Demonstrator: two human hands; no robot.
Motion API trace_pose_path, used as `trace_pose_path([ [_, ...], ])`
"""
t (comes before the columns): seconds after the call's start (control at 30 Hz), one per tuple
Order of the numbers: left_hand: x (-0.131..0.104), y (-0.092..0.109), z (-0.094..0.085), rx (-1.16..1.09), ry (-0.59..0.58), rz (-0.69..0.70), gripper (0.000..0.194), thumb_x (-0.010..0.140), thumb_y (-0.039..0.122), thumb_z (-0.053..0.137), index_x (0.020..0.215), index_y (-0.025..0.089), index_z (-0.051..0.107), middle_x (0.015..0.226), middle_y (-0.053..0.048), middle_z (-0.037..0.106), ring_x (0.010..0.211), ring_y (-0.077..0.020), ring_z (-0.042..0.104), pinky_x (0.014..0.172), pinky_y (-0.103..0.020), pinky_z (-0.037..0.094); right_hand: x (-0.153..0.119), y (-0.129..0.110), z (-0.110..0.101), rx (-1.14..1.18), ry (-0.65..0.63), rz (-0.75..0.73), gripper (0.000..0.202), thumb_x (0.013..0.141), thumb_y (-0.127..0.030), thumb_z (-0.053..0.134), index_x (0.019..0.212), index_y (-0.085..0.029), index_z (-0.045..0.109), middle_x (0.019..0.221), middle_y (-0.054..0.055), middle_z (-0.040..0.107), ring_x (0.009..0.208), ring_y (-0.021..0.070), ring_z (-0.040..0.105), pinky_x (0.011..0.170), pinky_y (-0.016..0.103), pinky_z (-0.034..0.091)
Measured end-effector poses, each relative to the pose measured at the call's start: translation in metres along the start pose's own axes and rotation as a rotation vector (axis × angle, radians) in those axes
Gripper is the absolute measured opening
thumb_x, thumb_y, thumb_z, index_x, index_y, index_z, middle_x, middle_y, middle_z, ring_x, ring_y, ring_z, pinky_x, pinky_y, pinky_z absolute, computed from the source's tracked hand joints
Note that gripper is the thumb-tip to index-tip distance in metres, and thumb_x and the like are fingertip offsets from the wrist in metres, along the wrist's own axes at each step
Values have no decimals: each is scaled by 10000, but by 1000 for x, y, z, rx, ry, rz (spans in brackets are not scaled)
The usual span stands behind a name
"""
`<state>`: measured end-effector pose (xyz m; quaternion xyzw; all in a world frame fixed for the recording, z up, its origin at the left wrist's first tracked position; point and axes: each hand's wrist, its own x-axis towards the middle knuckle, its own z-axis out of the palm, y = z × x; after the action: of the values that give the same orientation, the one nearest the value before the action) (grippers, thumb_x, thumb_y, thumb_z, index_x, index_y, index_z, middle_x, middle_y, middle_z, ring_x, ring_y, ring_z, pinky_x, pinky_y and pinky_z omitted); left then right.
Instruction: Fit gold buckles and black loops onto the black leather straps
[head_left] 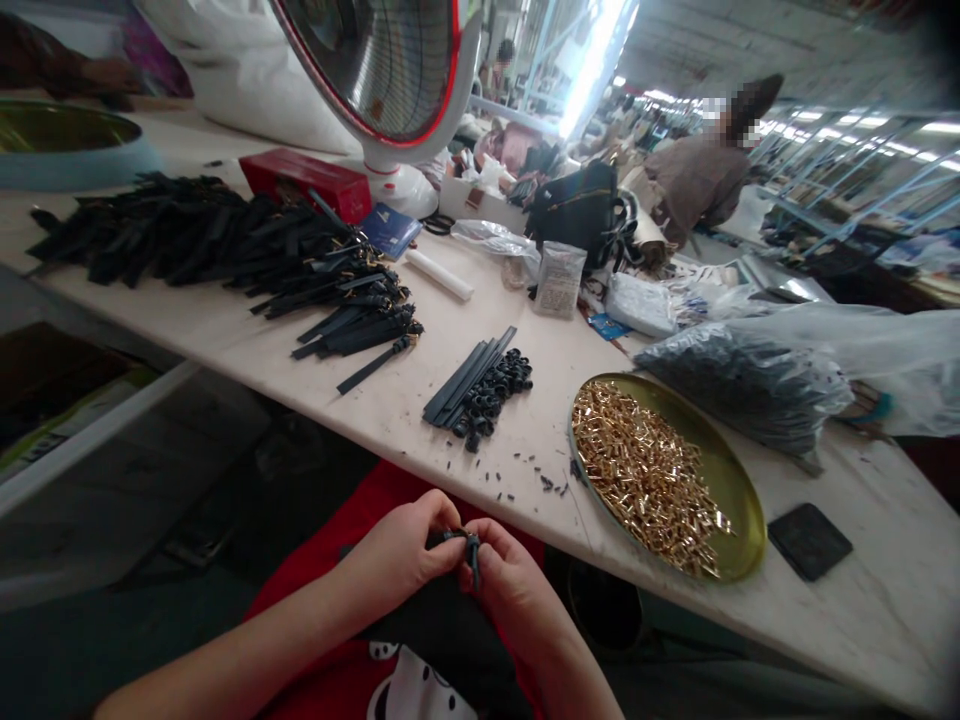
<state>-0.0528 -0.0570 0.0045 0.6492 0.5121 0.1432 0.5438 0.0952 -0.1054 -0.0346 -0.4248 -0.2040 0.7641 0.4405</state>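
Observation:
Close together over my lap, my left hand (424,540) and my right hand (510,575) both pinch a dark strap (472,560). A small gold-coloured bit shows between the fingertips; the fingers hide most of the piece. On the table just beyond lie a stack of flat dark straps (466,385) and a heap of small dark loops (495,392). To the right, a round gold tray (739,500) holds many small gold metal buckles (645,470). A large pile of dark straps with gold fittings (247,245) spreads across the left of the table.
A fan (382,70) stands at the back beside a red box (304,185). Behind are a black bag (574,210) and a plastic bag of dark pieces (742,375). A dark square pad (810,541) lies at right. Another person (697,180) is farther off.

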Motion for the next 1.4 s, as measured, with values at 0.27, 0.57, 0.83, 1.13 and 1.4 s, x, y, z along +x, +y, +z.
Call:
trace_pose_path([
  [0.27, -7, -15, 8, 118, 36, 30, 244, 730, 419, 545, 791, 191, 603, 729, 3, 640, 670, -154, 555, 589, -220, 374, -6, 6, 6, -7, 0, -5, 320, 614, -380, 738, 667, -169, 503, 585, -49, 481, 530, 84, 431, 536, 203, 344],
  [0.57, -14, -8, 0, -448, -194, -86, 228, 702, 258, 582, 894, 135, 586, 712, 18, 604, 625, -111, 542, 579, -208, 397, -4, 5, -1, -397, 384, -351, 192, 726, -313, 626, 800, -214, 478, 616, -70, 474, 523, 89, 452, 516, 210, 376],
  [0.83, -4, -24, 16, -510, -275, -174, 255, 642, 194, 589, 886, 122, 586, 704, 2, 640, 679, -143, 580, 609, -228, 417, -15, 1, -8, -1099, 116, -347, 119, 845, -281, 440, 802, -193, 508, 622, -21, 539, 533, 113, 490, 498, 215, 356],
  [1.13, -7, -33, 19, -645, -380, -282, 265, 663, 151, 571, 927, 138, 554, 696, 19, 653, 651, -120, 591, 628, -229, 431, -18, 2, -18, -1265, -39, -345, 103, 862, -232, 406, 844, -194, 500, 732, 19, 599, 641, 140, 552, 590, 236, 391],
  [1.4, -22, -22, 20, -614, -446, -341, 274, 656, 172, 601, 922, 137, 545, 664, 20, 662, 616, -116, 604, 569, -201, 404, -43, 10, -18, -1002, -85, -314, 113, 877, -255, 398, 857, -205, 497, 726, -10, 541, 635, 112, 503, 575, 207, 384],
])
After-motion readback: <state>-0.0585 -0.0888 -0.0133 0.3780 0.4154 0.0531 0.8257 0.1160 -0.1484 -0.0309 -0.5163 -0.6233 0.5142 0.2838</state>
